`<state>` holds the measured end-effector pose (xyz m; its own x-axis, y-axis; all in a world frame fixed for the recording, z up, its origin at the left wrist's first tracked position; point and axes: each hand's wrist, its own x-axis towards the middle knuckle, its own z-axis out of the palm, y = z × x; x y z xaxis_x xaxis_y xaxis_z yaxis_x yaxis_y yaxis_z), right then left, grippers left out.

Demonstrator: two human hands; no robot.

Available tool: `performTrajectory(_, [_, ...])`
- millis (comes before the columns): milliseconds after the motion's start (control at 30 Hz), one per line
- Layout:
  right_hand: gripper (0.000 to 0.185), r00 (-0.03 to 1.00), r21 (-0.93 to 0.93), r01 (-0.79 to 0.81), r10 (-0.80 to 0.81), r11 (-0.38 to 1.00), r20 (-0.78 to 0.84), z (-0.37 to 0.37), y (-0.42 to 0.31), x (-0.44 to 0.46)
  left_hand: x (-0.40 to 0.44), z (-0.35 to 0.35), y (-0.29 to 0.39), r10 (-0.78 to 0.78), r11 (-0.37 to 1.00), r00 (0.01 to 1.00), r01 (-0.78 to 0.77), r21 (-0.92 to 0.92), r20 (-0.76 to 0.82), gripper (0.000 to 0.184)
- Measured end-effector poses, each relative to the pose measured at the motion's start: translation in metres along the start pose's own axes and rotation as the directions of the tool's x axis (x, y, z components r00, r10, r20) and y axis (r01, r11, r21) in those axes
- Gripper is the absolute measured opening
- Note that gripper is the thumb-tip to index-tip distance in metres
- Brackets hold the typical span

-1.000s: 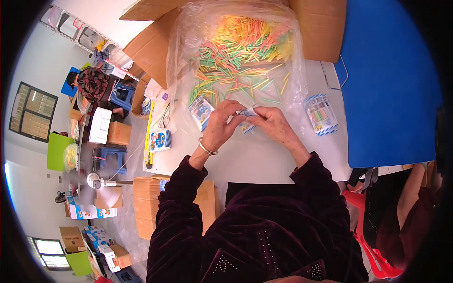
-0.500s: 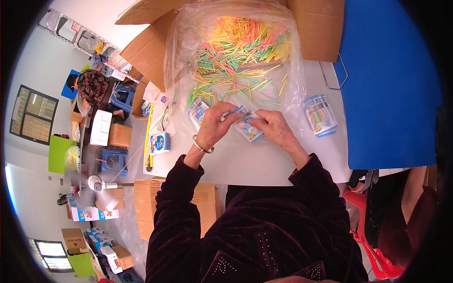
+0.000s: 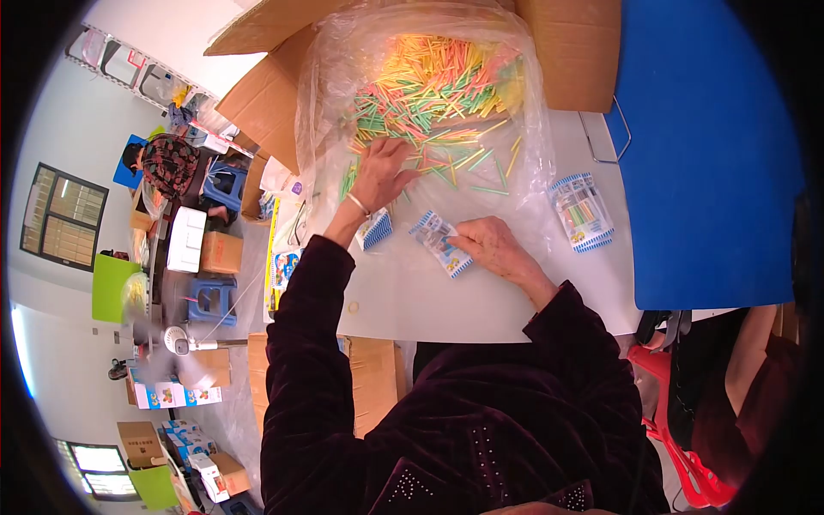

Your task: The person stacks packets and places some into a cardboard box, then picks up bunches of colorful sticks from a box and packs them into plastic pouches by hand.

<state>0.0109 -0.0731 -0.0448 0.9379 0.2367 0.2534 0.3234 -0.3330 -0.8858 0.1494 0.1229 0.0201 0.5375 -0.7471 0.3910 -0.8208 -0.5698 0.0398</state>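
My left hand (image 3: 382,176) lies over the near edge of a heap of thin coloured sticks (image 3: 438,81), its thumb apart from the fingers; the fingertips are partly lost among the sticks. The sticks, yellow, green and pink, lie on clear plastic sheeting (image 3: 536,129). Between the thumb and fingers of my right hand (image 3: 498,249) is a small printed packet (image 3: 439,242) with blue striped ends, tilted above the table. Another blue-and-white packet (image 3: 375,230) rests beneath my left wrist. To the right lies a short stack of packets (image 3: 584,210) with coloured sticks showing through.
An open cardboard box (image 3: 571,51) stands behind the heap. A blue panel (image 3: 712,154) borders the white table (image 3: 481,318) on the right, near a red chair (image 3: 661,403). At left are a small fan (image 3: 176,341), another packet (image 3: 286,268) and a person (image 3: 172,163) farther off.
My left hand has let go of the packet and moved up and left to the sticks. My right hand keeps the packet, now slightly lower and to the left.
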Motion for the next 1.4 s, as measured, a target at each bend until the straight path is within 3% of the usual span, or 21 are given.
performTrajectory(200, [0.024, 0.994, -0.087, -0.017, 0.026, 0.996, 0.106, -0.006, -0.008, -0.001, 0.04, 0.045, -0.01, 0.086, 0.995, 0.981, -0.095, 0.041, 0.171, 0.047])
performTrajectory(300, [0.025, 0.994, -0.076, 0.004, 0.004, 0.997, 0.108, -0.006, -0.007, -0.002, 0.057, 0.072, -0.006, 0.171, 0.985, 0.978, -0.17, -0.018, 0.117, 0.046])
performTrajectory(400, [0.024, 0.994, -0.077, 0.018, -0.009, 0.997, 0.11, -0.005, -0.003, -0.003, 0.063, 0.075, 0.002, 0.123, 0.99, 0.983, -0.112, -0.086, 0.134, 0.044])
performTrajectory(533, [0.023, 0.99, -0.095, 0.021, -0.008, 0.995, 0.138, -0.007, -0.006, -0.003, 0.057, 0.069, -0.001, 0.193, 0.979, 0.972, -0.182, -0.088, 0.133, 0.043])
performTrajectory(600, [0.024, 0.989, -0.097, 0.013, 0.001, 0.995, 0.146, -0.008, -0.007, -0.003, 0.051, 0.062, -0.005, 0.2, 0.976, 0.952, -0.174, -0.131, 0.23, 0.043])
performTrajectory(933, [0.024, 0.991, -0.105, 0.028, -0.014, 0.994, 0.133, -0.004, -0.003, -0.002, 0.052, 0.062, -0.002, 0.206, 0.978, 0.957, -0.204, -0.029, 0.205, 0.061])
performTrajectory(1133, [0.025, 0.98, -0.098, -0.032, 0.05, 0.995, 0.191, -0.009, -0.009, -0.002, 0.061, 0.071, -0.024, 0.231, 0.968, 0.944, -0.198, -0.153, 0.236, 0.043])
performTrajectory(1200, [0.025, 0.982, -0.089, -0.029, 0.045, 0.996, 0.184, -0.01, -0.01, -0.003, 0.063, 0.07, -0.023, 0.218, 0.949, 0.96, -0.167, -0.266, 0.176, 0.034])
performTrajectory(1333, [0.025, 0.981, -0.112, 0.0, 0.022, 0.994, 0.19, -0.012, -0.011, -0.003, 0.065, 0.064, -0.017, 0.193, 0.953, 0.968, -0.146, -0.266, 0.161, 0.028])
performTrajectory(1400, [0.024, 0.978, -0.115, 0.007, 0.017, 0.993, 0.207, -0.011, -0.009, -0.004, 0.068, 0.064, -0.015, 0.177, 0.976, 0.962, -0.145, -0.162, 0.209, 0.022])
